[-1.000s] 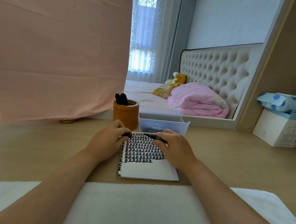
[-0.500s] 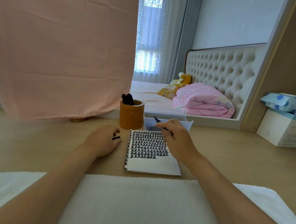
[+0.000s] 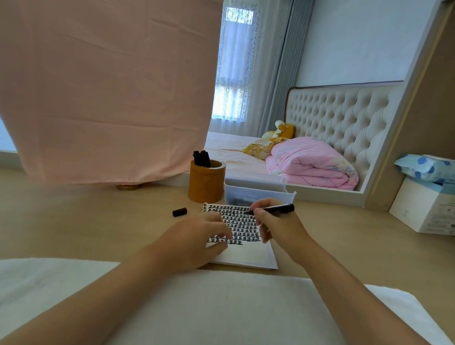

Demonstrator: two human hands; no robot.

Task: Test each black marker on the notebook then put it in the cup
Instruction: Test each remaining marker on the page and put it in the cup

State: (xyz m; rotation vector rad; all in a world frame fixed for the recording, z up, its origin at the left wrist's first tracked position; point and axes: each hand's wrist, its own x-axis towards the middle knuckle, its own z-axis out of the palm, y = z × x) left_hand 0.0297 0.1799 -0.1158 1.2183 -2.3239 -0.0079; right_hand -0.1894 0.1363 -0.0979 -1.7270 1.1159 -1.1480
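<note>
A notebook (image 3: 246, 253) lies open on the wooden desk, its page filled with rows of black marks. My right hand (image 3: 279, 228) grips an uncapped black marker (image 3: 275, 208), tip touching the page's upper right. My left hand (image 3: 200, 242) rests flat on the notebook's left side, fingers spread, holding nothing. The marker's black cap (image 3: 179, 212) lies on the desk left of the notebook. Behind it stands a brown cup (image 3: 206, 183) with several black markers (image 3: 202, 158) sticking out.
A clear plastic bin (image 3: 259, 195) sits behind the notebook, right of the cup. A white towel (image 3: 42, 293) covers the near desk edge. A pink cloth (image 3: 96, 76) hangs at the left. White boxes (image 3: 437, 206) stand at the far right.
My left hand set the cap on the desk and moved onto the notebook. My right hand brought the uncapped marker's tip down to the page.
</note>
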